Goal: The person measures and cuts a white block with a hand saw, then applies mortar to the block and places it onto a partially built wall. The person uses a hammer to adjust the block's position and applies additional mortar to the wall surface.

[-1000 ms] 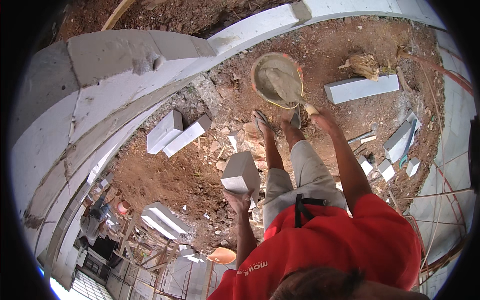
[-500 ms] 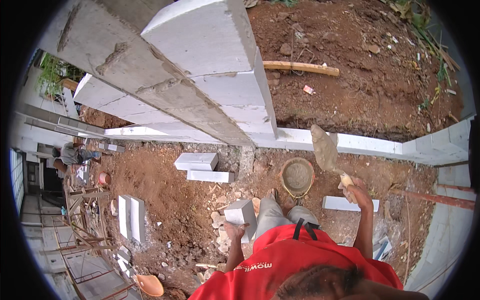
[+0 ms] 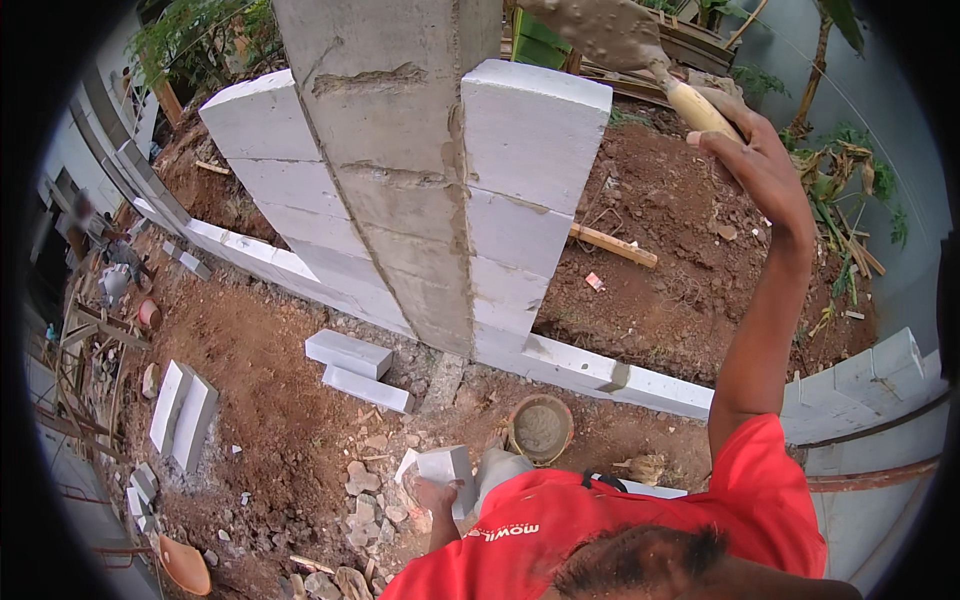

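Note:
My right hand (image 3: 752,160) is raised at the upper right, fingers closed round the wooden handle of a trowel (image 3: 590,32) whose blade carries grey mortar. The blade is near the top of a white block wall (image 3: 520,140) beside a concrete column (image 3: 385,220). Low in the view, my left hand (image 3: 437,492) grips a small grey-white block (image 3: 445,470). A bucket of mortar (image 3: 540,428) stands on the soil just above that block, a little to the right.
Loose blocks (image 3: 350,355) lie on the rubble-strewn soil, with more (image 3: 185,410) at left. A co-worker (image 3: 118,265) bends at the far left near timber frames (image 3: 85,330). A low block wall (image 3: 650,390) crosses the right side, with reddish bars (image 3: 870,480) below it.
The trowel has risen from the bucket to high beside the column, loaded with mortar. My view has swung up toward the wall. My left hand still holds the block low down.

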{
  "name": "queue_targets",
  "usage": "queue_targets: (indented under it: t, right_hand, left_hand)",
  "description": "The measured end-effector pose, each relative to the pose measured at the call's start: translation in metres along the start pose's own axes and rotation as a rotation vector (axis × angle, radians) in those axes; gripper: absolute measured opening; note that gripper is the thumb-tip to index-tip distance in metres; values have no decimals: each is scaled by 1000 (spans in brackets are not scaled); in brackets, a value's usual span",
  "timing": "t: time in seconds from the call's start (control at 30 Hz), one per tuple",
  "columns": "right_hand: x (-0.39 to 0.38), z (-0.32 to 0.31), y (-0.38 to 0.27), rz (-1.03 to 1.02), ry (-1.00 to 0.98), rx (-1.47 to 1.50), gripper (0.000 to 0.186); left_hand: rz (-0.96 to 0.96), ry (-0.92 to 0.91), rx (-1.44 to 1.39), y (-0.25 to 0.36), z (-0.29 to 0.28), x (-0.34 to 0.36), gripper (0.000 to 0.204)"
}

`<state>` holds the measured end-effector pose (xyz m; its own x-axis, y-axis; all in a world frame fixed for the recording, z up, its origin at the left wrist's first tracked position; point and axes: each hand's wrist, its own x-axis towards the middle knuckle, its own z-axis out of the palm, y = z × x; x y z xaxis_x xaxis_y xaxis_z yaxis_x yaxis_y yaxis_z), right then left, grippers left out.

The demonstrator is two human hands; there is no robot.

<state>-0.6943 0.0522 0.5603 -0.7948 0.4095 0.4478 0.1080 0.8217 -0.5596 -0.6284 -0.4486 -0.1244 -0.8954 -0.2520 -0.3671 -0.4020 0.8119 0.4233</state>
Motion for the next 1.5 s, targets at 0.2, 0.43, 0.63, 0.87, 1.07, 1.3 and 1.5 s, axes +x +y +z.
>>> queue_targets:
  t: [0.2,0.43,0.63,0.87,1.07,1.3,1.5]
  right_hand:
    - [56,20,-22,-35,-40,-450,61]
    - [30,20,9,-24,79,-208,60]
    - [20,7,9,27,78,-246,58]
    - [20,0,3,46,87,-204,56]
    - [-39,32,64,230,284,427,62]
    - [-242,102,184,667,38,863,68]
    - [-420,218,248,1378,-100,763,49]
  left_hand:
    - [6,23,-177,-15,13,7,119]
    - [-218,-55,149,-33,-4,6,127]
    - [-206,-93,246,-38,-18,28,133]
    - [-48,-112,276,-14,-25,55,128]
    - [-40,-81,-33,64,-61,66,102]
    - [-182,-327,-1044,129,-83,76,56]
    - [-598,-679,-1333,193,-74,67,79]
